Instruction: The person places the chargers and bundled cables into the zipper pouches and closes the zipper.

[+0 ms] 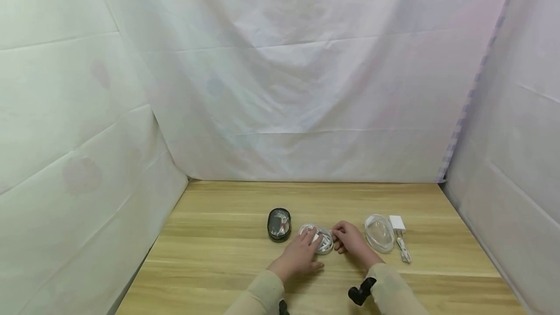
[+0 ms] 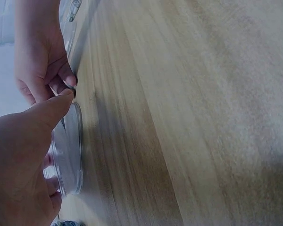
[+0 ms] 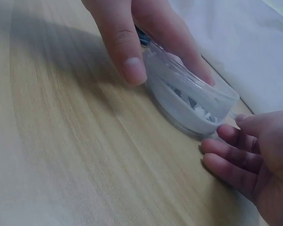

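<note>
A clear oval case [image 1: 326, 243] with a white cable and other white items inside lies at the middle of the table. My left hand [image 1: 299, 253] rests its fingers on top of this case, thumb off to the near side. At the case's right end, my right hand [image 1: 349, 238] pinches a small clear tab [image 3: 232, 114] between thumb and forefinger; its other fingers are bent and hold nothing. From the right wrist view, a narrow gap shows along the case's side near that end, with the contents visible through it.
Left of the hands lies a black oval case [image 1: 279, 223] with items under its clear lid. To the right are another clear oval case [image 1: 379, 233], a white charger plug [image 1: 396, 223] and a bundled white cable [image 1: 404, 251]. White curtains [image 1: 306, 86] border the wooden table [image 1: 210, 237].
</note>
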The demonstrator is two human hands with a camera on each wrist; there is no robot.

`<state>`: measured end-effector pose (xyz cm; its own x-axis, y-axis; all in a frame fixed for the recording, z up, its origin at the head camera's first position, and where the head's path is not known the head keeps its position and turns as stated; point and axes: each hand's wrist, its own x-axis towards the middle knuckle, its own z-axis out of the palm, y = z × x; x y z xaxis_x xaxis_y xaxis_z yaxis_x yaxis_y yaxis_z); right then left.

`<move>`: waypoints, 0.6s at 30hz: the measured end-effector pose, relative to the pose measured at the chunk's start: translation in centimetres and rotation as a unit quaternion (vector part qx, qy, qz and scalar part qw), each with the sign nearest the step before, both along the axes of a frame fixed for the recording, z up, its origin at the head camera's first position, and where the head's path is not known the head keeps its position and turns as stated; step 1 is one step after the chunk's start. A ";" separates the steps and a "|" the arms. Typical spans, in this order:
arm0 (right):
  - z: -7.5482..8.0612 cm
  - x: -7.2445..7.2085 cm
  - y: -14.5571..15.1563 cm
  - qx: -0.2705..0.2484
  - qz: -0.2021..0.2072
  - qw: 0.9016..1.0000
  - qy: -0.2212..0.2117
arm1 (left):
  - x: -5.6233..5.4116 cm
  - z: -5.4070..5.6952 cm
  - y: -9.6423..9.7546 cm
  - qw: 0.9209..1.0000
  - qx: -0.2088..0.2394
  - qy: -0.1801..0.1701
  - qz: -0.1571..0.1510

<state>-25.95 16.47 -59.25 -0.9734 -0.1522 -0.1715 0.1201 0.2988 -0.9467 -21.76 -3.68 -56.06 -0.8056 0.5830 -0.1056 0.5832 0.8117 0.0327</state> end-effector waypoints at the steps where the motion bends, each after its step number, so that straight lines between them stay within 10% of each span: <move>1: -0.1 0.0 0.1 -0.004 0.004 1.000 -0.001 | 0.0 0.0 0.0 1.000 -0.002 -0.002 0.001; 18: -0.3 0.6 2.1 -0.029 0.106 0.994 0.006 | -0.4 -0.6 0.1 1.000 0.011 -0.002 0.006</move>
<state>-25.35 18.54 -59.56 -0.9203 -0.3638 -0.1441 0.0481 0.2604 -0.9643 -22.14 -3.56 -56.68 -0.8125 0.5749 -0.0964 0.5727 0.8181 0.0525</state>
